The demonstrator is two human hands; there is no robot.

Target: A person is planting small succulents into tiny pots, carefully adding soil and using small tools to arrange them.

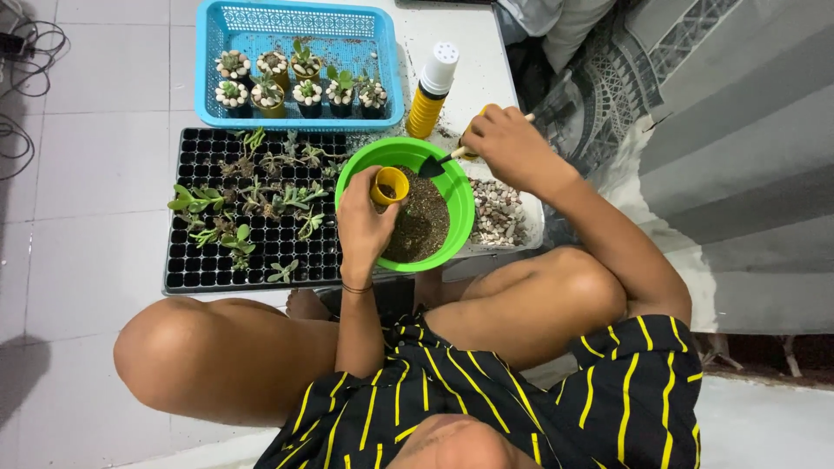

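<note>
A person sitting cross-legged on the floor is gripping a small yellow plastic pot (389,185) in the left hand (363,224), fingers wrapping its near side, over a round green plastic bowl (458,217) of dark soil. The right hand (506,146) is clasping a small black-bladed trowel (434,164), its blade just right of the pot.

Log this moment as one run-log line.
left hand: holds yellow pot over green bowl | right hand: holds small trowel over soil | black seedling tray beside
</note>
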